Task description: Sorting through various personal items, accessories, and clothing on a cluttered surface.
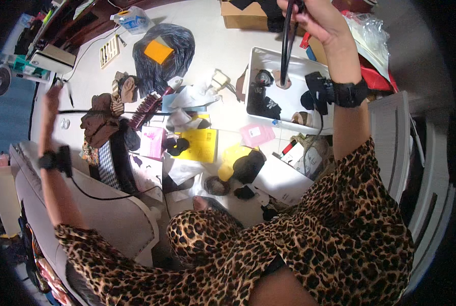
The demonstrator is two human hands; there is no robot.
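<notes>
My right hand (314,21) is raised at the top right, its fingers closed on a long black strap-like item (286,46). That item hangs down over a white plastic bin (289,124) with rolled dark socks (264,78) and other small pieces inside. At the far left, my left hand (53,97) is stretched out and blurred; whether it grips anything is unclear. A thin black strip (75,112) runs from beside it to the right, past brown bundled fabric (102,122) and under or behind a maroon hairbrush (147,109).
Yellow packets (199,145), a pink packet (257,134), a white box (283,178) and dark cloth pieces lie on the floor before me. Farther off are a black plastic bag (174,42) and a cardboard box (243,17). A grey sofa (109,214) stands at left. Cables hang from both wrist devices.
</notes>
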